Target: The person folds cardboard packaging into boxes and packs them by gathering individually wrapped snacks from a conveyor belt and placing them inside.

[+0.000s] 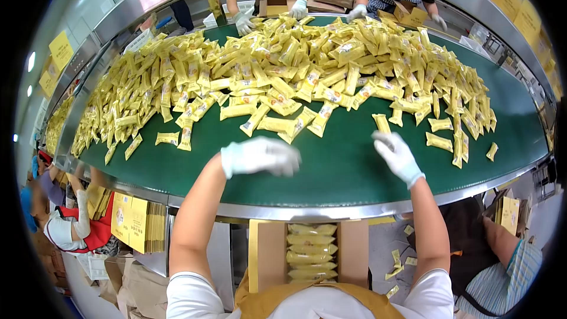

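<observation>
We are holding our gloved left hand (261, 156) over a green conveyor belt (336, 171), too blurred to tell if grasping; our right hand (398, 156) is touching a yellow flow-wrapped packet (381, 123), grip unclear. Beyond both, a loose heap (289, 53) is looming; careless tugging could be starting a slide.

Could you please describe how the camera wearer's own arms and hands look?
The left hand and right hand wear white gloves with a pale mint tint toward the cuffs. No print is clear on them, though the left glove's fingers are blurred. The forearms are bare, without a visible watch or bracelet; short white sleeves show above them.
</observation>
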`<state>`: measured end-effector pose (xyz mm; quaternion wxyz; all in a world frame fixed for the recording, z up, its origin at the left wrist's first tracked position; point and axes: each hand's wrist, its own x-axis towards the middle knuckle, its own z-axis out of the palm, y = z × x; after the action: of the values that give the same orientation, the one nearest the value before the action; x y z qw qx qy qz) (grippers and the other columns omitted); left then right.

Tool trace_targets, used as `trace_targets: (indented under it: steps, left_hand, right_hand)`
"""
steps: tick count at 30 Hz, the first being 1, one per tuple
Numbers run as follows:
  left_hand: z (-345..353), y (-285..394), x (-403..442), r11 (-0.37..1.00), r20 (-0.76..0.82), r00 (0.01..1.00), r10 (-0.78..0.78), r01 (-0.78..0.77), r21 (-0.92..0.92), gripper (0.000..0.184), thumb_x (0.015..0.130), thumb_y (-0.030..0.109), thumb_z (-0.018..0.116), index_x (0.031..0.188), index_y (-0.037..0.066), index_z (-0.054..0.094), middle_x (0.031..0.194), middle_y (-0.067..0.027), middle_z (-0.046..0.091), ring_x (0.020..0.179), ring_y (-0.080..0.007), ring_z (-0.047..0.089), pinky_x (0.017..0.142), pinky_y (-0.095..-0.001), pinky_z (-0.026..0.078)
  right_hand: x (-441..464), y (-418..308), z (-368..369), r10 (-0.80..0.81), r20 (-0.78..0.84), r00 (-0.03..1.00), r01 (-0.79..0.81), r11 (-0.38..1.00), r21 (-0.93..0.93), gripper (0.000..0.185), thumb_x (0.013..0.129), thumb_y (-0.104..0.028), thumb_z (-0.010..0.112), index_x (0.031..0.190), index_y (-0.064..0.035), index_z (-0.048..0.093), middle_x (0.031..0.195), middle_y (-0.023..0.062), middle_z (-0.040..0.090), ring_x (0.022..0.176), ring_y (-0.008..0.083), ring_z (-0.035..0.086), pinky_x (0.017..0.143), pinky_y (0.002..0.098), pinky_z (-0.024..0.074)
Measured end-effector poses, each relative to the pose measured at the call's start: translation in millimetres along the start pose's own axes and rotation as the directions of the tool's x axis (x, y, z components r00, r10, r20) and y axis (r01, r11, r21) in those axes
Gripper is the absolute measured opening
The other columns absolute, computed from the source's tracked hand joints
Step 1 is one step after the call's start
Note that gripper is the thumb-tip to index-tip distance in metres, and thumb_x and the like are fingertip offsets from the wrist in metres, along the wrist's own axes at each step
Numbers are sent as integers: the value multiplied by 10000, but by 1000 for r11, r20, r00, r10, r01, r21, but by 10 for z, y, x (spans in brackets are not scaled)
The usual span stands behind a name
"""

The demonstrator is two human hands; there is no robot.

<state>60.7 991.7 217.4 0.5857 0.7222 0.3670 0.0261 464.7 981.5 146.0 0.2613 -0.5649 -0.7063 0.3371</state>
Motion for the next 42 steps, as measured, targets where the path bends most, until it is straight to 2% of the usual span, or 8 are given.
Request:
trace_targets:
  steps: [3,9,25,29,33,37,39,42]
  left_hand:
    - [-374,-854,748,845,-767,641,5,408,346,777,846,659,627,1450,182,522,1514,-179,454,1411,-335,404,1151,-471,343]
    - [-387,-694,1386,629,-831,467,-303,753,194,885,732,806,589,1491,372,450,1606,-192,288,1438,-411,333,1134,-582,280]
    - [866,-1071,521,579,-381,886,266,169,798,640,884,419,621,1427,109,484,1483,-128,462,1409,-309,389,1182,-618,155]
    - [1019,-1150,285,732,-572,737,360,156,663,727,811,427,735,1419,104,501,1466,-147,475,1403,-346,393,1173,-634,166]
    - [1103,-1292,294,833,-879,477,31,473,286,750,839,338,719,1469,52,430,1392,-203,507,1294,-384,470,1080,-454,393]
    - [806,-1262,266,775,-889,431,-153,610,162,637,817,125,642,1423,39,464,1197,-195,571,1070,-382,563,946,-464,488]
    - [737,-1110,221,837,-894,436,101,449,313,634,787,98,630,1403,51,486,1178,-210,566,1084,-396,549,959,-468,479]
    - [858,-786,325,838,-705,676,212,245,487,625,755,135,645,1364,46,535,1185,-210,544,1105,-394,521,989,-456,441]
  right_hand:
    - [727,777,169,160,-249,955,-244,903,-353,632,897,-593,611,1422,-249,539,1531,191,402,1384,405,409,1125,457,374]
    - [1522,118,911,263,-142,954,-299,836,-460,803,817,-782,519,1490,-348,452,1613,110,314,1458,438,283,1148,645,198]
    - [-24,-27,1006,-245,127,961,272,762,-588,686,746,-451,728,1378,-268,535,1408,85,500,1273,498,430,1024,610,354]
    - [-395,224,720,-239,75,968,248,876,-413,625,854,-399,694,1414,-187,514,1522,187,391,1316,440,450,1092,487,379]
    - [-557,628,627,-67,-59,996,23,833,-553,682,813,-194,751,1424,-70,474,1357,199,524,1165,393,544,996,463,456]
    - [-496,320,489,-39,-279,959,-119,841,-528,596,814,-101,719,1363,-14,504,1079,198,566,1013,387,557,904,461,482]
    - [-451,35,484,-72,-332,941,-48,939,-340,552,818,-157,726,1305,29,545,1052,220,575,1014,399,567,899,467,479]
    - [-385,-165,734,-13,-154,988,-37,947,-319,559,798,-258,763,1246,25,583,1039,233,578,1021,396,576,907,464,488]
